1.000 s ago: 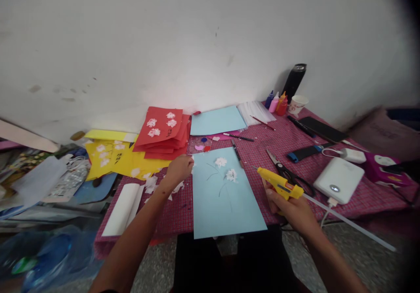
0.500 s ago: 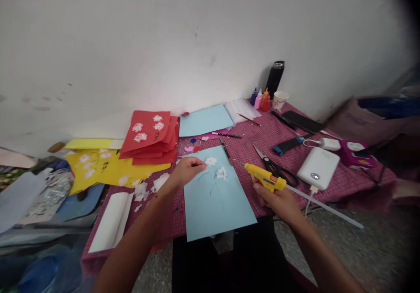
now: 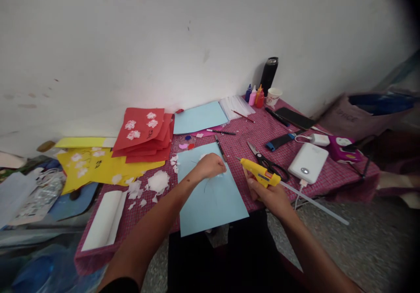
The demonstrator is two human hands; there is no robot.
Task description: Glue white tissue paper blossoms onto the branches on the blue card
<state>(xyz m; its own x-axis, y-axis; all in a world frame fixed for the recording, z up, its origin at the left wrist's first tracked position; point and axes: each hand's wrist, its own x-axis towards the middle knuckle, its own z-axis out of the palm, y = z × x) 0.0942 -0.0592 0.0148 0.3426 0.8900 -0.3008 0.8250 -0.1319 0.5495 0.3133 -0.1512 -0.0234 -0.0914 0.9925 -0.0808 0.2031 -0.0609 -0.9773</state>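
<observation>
Here's the right hand (image 3: 267, 192), clamped firmly round the handle of a yellow glue gun (image 3: 259, 170), its nozzle pointing leftward near the right edge of a light blue sheet (image 3: 213, 210). A long, pale glue stick (image 3: 315, 203) trails out of the back, and no maker's name can be read on the body. Over to the left hand (image 3: 211, 166): it's above the upper half of that blue sheet, fingers curled together, bits of white blossom peeking out around it. Whether those fingertips pinch anything, I cannot tell. The sheet itself lies on the checked tablecloth (image 3: 236, 135), its lower edge jutting out over the front, and thin dark lines show on it beside the hand.

Now for the lettering! A greyish bag (image 3: 348, 117) at far right carries capitals that look like "SPACE", the first letter unclear. The top red card (image 3: 138, 129) bears dark characters beside its pale blossoms, and the yellow paper (image 3: 108, 168) has some too; both sets are too small to read. A round display glows on the white power bank (image 3: 308, 162), digits illegible. The paper cup (image 3: 273, 96) shows a reddish print, just beside the squeeze bottles (image 3: 252, 97). Black-handled scissors (image 3: 269, 164) lie between gun and power bank, while torn white paper (image 3: 158, 182) litters the cloth left of the sheet.
</observation>
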